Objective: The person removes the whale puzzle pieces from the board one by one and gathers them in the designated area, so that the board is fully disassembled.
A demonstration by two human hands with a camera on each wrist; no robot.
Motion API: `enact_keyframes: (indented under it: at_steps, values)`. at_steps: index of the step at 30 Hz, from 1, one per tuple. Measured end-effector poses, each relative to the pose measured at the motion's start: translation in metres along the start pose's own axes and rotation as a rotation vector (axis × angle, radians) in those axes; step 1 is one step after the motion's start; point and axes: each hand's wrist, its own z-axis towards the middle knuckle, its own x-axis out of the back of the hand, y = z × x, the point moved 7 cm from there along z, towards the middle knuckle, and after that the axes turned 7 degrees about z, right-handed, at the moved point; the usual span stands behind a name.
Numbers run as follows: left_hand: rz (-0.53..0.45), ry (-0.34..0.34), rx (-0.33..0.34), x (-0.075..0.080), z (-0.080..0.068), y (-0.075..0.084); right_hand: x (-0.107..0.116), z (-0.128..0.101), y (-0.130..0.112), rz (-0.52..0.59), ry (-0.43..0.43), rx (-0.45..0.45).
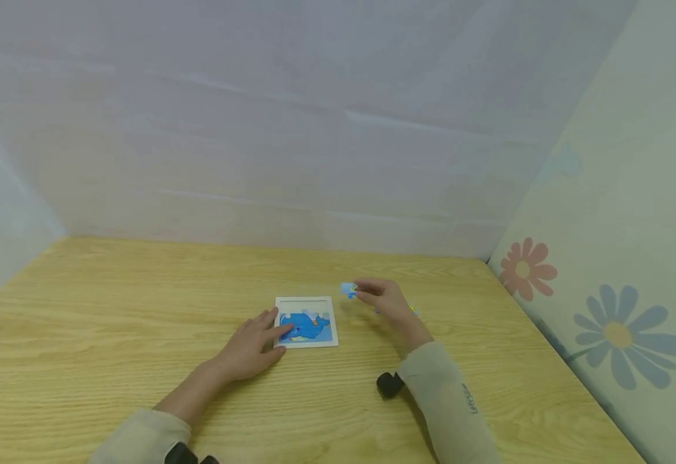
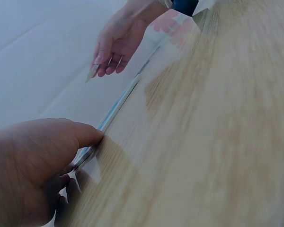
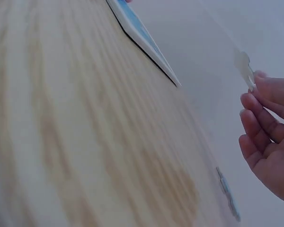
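A white-framed jigsaw puzzle point(image 1: 305, 344) with a blue whale picture lies flat on the wooden table; a strip along its far side shows bare white. My left hand point(image 1: 249, 348) rests on its left side, fingers spread, index finger across the whale and thumb at the near left corner. My right hand point(image 1: 388, 301) is raised beyond the puzzle's right side, pinching a light-blue puzzle piece point(image 1: 347, 289) between thumb and fingertips. In the right wrist view that puzzle piece point(image 3: 243, 68) stands clear of the table, its pale back showing.
Another puzzle piece point(image 1: 413, 309), partly yellow, lies on the table behind my right hand, mostly hidden by it. A pale cloth wall point(image 1: 291, 148) closes off the back of the table point(image 1: 140, 290), and a flower-printed wall point(image 1: 610, 212) runs along the right edge.
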Motion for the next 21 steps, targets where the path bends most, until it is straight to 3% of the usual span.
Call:
enact_keyframes:
  at_steps: [5,12,21]
  values:
    - [0.003,0.005,-0.005,-0.001,0.0,-0.001,0.008,0.003,0.015,-0.053,-0.01,0.037]
    - [0.003,0.005,-0.003,-0.002,0.001,0.0,0.016,0.003,0.031,-0.044,0.003,-0.002]
    - [0.017,0.001,0.006,-0.001,0.001,0.0,0.011,0.0,0.029,-0.082,-0.006,-0.012]
